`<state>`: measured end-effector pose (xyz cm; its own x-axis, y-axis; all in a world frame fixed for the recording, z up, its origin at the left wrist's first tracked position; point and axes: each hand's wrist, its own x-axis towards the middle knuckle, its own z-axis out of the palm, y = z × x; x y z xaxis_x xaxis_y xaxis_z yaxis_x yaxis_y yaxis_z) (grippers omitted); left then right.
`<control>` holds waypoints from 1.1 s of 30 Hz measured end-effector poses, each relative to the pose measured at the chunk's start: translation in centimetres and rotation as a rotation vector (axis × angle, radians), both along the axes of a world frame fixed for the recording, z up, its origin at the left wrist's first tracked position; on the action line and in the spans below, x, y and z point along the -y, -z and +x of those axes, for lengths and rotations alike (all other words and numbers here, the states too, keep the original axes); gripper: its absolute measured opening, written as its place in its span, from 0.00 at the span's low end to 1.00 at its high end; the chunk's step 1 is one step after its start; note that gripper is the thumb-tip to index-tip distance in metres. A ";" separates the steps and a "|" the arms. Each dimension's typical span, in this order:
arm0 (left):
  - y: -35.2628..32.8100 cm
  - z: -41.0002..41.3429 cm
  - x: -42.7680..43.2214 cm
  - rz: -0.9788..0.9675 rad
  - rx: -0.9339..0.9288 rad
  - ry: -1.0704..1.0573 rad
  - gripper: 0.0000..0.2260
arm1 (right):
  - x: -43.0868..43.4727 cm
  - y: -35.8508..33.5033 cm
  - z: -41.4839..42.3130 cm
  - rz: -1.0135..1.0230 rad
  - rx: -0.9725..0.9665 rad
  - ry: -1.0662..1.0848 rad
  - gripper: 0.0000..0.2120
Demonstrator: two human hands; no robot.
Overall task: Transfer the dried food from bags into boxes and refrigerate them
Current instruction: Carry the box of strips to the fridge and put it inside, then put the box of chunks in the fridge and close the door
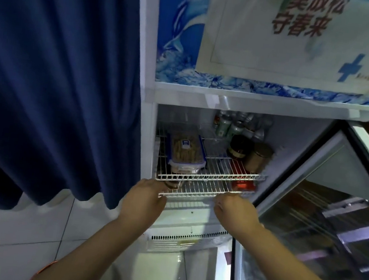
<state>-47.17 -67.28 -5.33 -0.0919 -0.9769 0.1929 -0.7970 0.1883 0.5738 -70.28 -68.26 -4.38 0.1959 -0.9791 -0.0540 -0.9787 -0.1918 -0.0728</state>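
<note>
In the head view, the fridge (191, 220) stands with its glass door (334, 206) swung open to the right, leaving room to reach in. The lidded box of dried food (187, 149) already lies at the left of the upper wire shelf (222, 166). The left hand (145, 195) and right hand (233, 207) each curl round the front rail of the lower wire shelf (202, 189), one near each end, probably to keep it level while it slides.

Poster (260, 56) on fridge (145, 40) top panel: red "守春来", line above cropped, looks like "莫放松". Blue label (185, 143) on box (186, 161) lid unreadable.
</note>
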 end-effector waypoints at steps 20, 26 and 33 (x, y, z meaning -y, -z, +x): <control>-2.1 7.4 -28.0 0.234 0.178 -0.617 0.14 | -13.8 -0.7 12.9 -0.063 -0.253 -0.706 0.13; -4.7 12.2 -38.7 0.202 0.262 -0.874 0.15 | -20.7 -1.5 20.8 -0.091 -0.305 -0.971 0.11; -7.1 17.1 -53.5 0.146 0.260 -1.130 0.15 | -32.8 -3.9 31.0 -0.157 -0.304 -1.213 0.09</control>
